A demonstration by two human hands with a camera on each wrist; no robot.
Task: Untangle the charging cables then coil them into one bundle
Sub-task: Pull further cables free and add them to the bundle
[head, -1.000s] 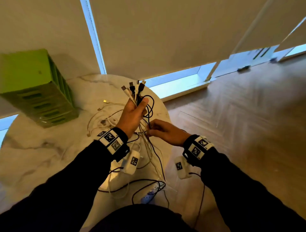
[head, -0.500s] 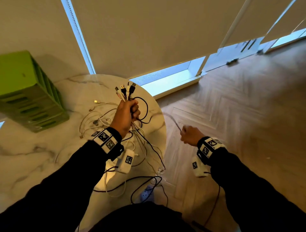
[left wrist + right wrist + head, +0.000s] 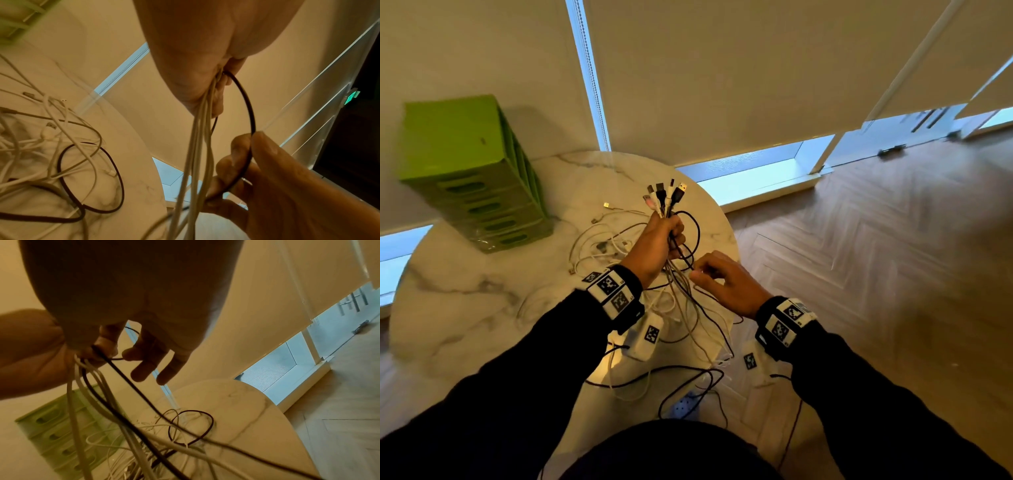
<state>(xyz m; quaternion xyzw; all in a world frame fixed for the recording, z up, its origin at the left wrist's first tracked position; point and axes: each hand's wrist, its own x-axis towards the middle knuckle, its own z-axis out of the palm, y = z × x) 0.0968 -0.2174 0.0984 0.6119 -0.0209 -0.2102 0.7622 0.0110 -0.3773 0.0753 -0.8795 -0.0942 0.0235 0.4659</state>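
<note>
White and black cables (image 3: pixel 681 291) gripped upright in left hand (image 3: pixel 654 246), plugs (image 3: pixel 666 195) aligned on top; right hand (image 3: pixel 722 281) pinches black cable (image 3: pixel 249 113), probably to pull it free.

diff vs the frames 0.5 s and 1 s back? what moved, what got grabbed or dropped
The right hand, out over the floor 0.5 s ago, has come back in beside the left hand and now pinches the black cable loop. Unchanged: the left hand grips the cable bundle plugs-up; loose cables stay on the marble table.
</note>
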